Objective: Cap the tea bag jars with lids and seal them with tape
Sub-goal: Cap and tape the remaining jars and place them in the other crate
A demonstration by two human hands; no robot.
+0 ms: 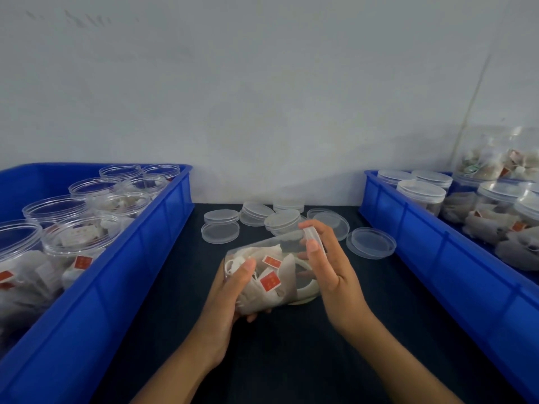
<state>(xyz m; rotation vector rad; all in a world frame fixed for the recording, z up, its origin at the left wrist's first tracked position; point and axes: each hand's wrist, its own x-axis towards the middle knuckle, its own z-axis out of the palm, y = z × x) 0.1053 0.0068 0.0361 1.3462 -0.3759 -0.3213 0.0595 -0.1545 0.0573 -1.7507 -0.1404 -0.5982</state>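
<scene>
We've got the jar (269, 275) tipped sideways, left hand (230, 290) fingers wrapped around its base for grip, while right hand (326, 266) fingers pinch the lid (313, 239) onto its mouth.

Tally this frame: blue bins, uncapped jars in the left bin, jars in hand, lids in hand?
Blue plastic bins: 2
Uncapped clear jars showing in the left bin: 8
Clear tea bag jar in left hand: 1
Clear round lid in right hand: 1
Total: 12
</scene>
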